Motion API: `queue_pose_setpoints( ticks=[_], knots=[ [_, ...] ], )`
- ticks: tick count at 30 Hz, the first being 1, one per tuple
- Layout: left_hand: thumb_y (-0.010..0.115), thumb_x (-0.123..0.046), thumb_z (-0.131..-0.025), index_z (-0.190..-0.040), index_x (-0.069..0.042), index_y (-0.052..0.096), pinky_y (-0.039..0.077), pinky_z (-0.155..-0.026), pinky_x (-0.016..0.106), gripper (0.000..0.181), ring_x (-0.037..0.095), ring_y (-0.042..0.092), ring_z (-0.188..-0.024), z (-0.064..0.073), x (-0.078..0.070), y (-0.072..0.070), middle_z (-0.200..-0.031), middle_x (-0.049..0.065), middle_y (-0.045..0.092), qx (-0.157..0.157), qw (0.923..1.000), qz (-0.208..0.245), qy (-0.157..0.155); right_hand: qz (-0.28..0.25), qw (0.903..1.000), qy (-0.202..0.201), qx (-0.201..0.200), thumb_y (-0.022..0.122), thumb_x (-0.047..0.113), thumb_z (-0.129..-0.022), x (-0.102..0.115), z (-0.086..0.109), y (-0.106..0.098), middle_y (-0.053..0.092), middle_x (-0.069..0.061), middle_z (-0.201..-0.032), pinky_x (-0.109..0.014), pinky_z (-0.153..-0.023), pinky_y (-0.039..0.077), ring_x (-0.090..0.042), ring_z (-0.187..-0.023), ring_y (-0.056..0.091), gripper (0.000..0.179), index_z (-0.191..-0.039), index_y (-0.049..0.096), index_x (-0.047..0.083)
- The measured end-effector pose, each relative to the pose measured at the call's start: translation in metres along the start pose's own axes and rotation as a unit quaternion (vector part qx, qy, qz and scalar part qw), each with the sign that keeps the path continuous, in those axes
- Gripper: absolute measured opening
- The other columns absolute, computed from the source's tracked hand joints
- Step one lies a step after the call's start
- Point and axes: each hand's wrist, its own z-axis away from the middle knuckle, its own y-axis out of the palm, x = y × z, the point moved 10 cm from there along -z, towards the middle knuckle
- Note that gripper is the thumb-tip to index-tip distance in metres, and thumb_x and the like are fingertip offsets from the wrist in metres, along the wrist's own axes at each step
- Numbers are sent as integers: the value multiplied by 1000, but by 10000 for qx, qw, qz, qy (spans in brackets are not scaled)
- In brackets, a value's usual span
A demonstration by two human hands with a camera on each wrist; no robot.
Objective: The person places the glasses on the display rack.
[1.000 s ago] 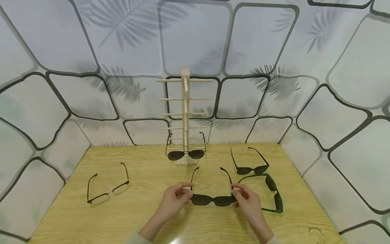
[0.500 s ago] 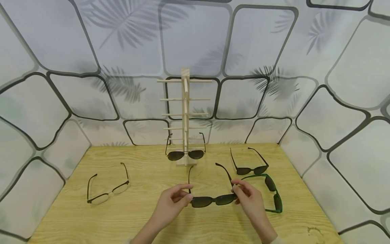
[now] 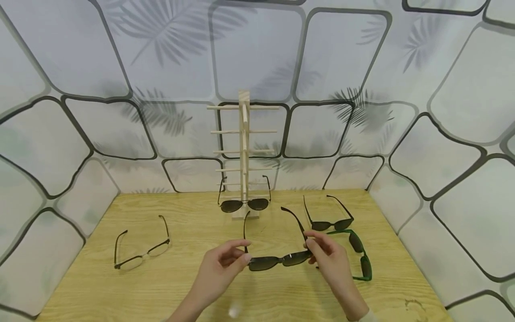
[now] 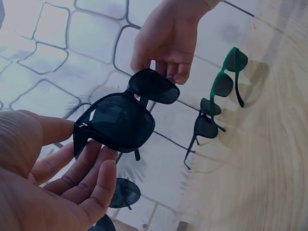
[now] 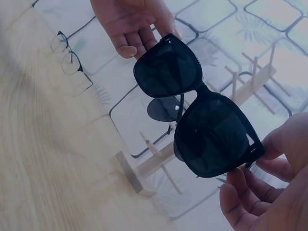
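Black sunglasses (image 3: 276,262) clear of tabletop (image 3: 193,232)

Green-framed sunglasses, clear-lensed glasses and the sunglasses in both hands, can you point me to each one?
Green-framed sunglasses (image 3: 356,242), head view, on the far lens.
Clear-lensed glasses (image 3: 145,255), head view, on the bridge.
Held sunglasses (image 5: 204,91), right wrist view, on the bridge between the two dark lenses.

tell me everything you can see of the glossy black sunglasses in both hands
The glossy black sunglasses, plastic-looking, have two dark lenses and unfolded temples pointing toward the pale wooden peg stand. They are held above the yellowish wood-grain table, slightly slanted in the head view. The left hand and right hand pinch their opposite ends.
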Motion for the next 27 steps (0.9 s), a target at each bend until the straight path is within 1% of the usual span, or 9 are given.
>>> queue_pose_setpoints(
  ticks=[6, 8, 12, 15, 19, 22, 25, 27],
  knots=[
    [75, -20, -100, -128, -10, 74, 59, -79, 23, 30, 8, 69, -82, 4, -13, -9, -99, 11, 78, -113, 9998, -62, 141, -152, 9990, -406, 73, 68, 19, -105, 19, 0, 4, 75, 0, -96, -26, -63, 58, -15, -69, 66, 24, -127, 74, 11],
    [75, -20, -100, -129, -11, 74, 59, -79, 23, 30, 8, 70, -83, 4, -15, -12, -100, 12, 77, -164, 9998, -44, 135, -141, 9988, -454, 101, 68, 20, -105, 23, 0, 5, 75, 1, -96, -27, -59, 56, -15, -69, 66, 24, -128, 74, 12],
    [77, -20, -99, -128, -13, 75, 60, -80, 24, 30, 9, 71, -83, 4, -19, -21, -100, 12, 77, -331, 9994, 8, 128, -129, 9989, -425, 171, 68, 24, -105, 30, 0, 9, 74, 3, -98, -27, -49, 48, -16, -71, 66, 25, -128, 73, 15],
    [76, -18, -99, -127, -13, 75, 60, -79, 24, 29, 9, 71, -82, 3, -24, -27, -99, 13, 77, -464, 9984, -12, 311, -240, 9982, -508, 228, 68, 22, -105, 38, -1, 13, 73, 2, -99, -28, -56, 54, -16, -72, 67, 25, -128, 73, 13],
    [75, -15, -100, -127, -11, 75, 61, -78, 24, 28, 9, 71, -82, 2, -30, -36, -98, 14, 77, -602, 9962, -45, 622, -385, 9964, -703, 262, 68, 17, -105, 47, -2, 18, 73, 3, -98, -29, -70, 61, -17, -74, 67, 26, -129, 72, 8],
    [74, -13, -100, -128, -10, 74, 62, -78, 25, 28, 10, 73, -84, 1, -34, -43, -99, 15, 77, -671, 9949, -48, 747, -411, 9956, -796, 269, 67, 16, -105, 53, -4, 21, 73, 3, -98, -30, -70, 61, -18, -74, 67, 26, -129, 72, 8],
    [73, -13, -101, -129, -9, 73, 63, -77, 27, 28, 11, 73, -83, -1, -37, -48, -102, 20, 76, -728, 9944, -46, 769, -422, 9946, -899, 285, 67, 17, -105, 60, -6, 25, 73, 3, -98, -30, -71, 61, -18, -74, 67, 26, -130, 72, 9],
    [73, -13, -101, -130, -9, 73, 63, -77, 28, 29, 11, 72, -82, -2, -37, -52, -103, 21, 76, -763, 9944, -41, 726, -433, 9942, -951, 270, 67, 17, -105, 63, -7, 27, 73, 3, -98, -30, -71, 61, -18, -73, 67, 25, -129, 73, 10]
  ],
)
